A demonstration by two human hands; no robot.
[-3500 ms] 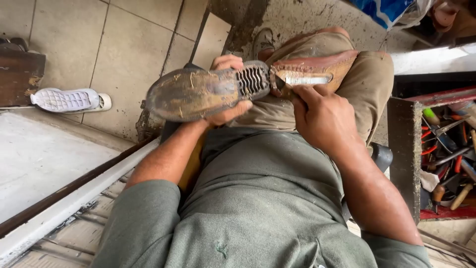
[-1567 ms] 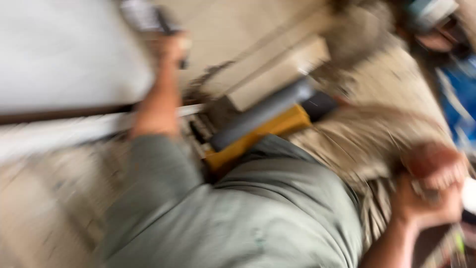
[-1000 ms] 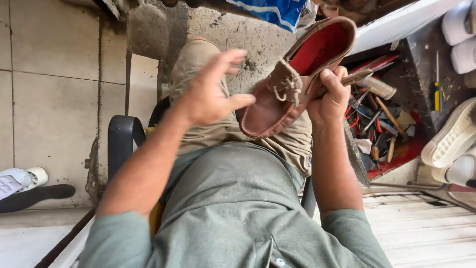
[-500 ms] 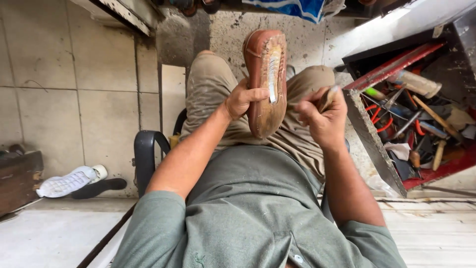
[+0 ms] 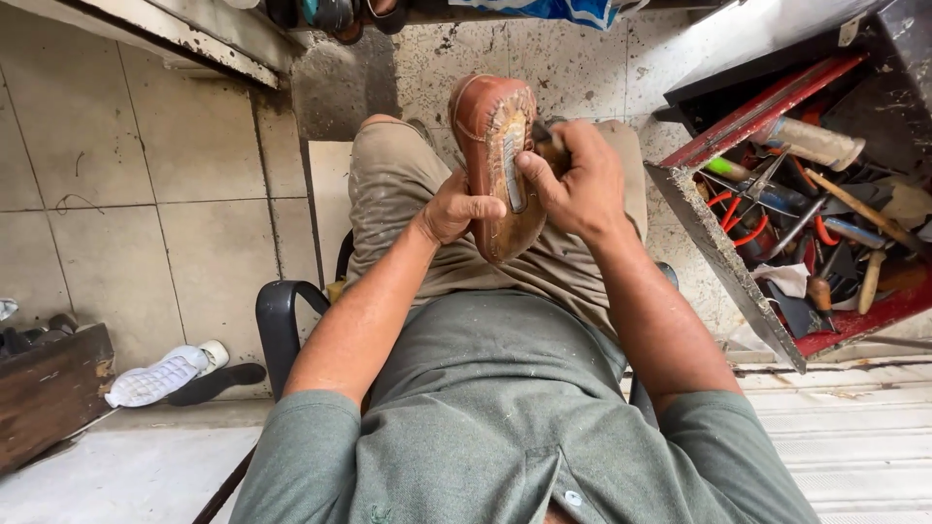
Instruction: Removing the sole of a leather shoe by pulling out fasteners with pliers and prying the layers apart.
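Observation:
A brown leather shoe [image 5: 493, 136] is held sole-up over my lap, its toe pointing away from me. A pale worn strip runs along the sole's middle. My left hand [image 5: 454, 206] grips the shoe's left edge, thumb laid across the sole. My right hand [image 5: 577, 180] clasps the right side, and its thumb presses on the pale strip. Whether the right hand also holds a small tool is hidden behind the fingers. I sit in khaki trousers and a green shirt.
An open red-rimmed metal toolbox [image 5: 720, 254] at the right holds pliers, handles and several other tools. A white shoe sole [image 5: 155, 378] and a dark sole lie on the tiled floor at the left, beside a wooden box [image 5: 49, 393]. A black chair arm [image 5: 279, 325] curves by my left elbow.
My right hand has moved onto the shoe and now clasps it with the thumb on the sole. The shoe stays sole-up between both hands; the view has shifted slightly.

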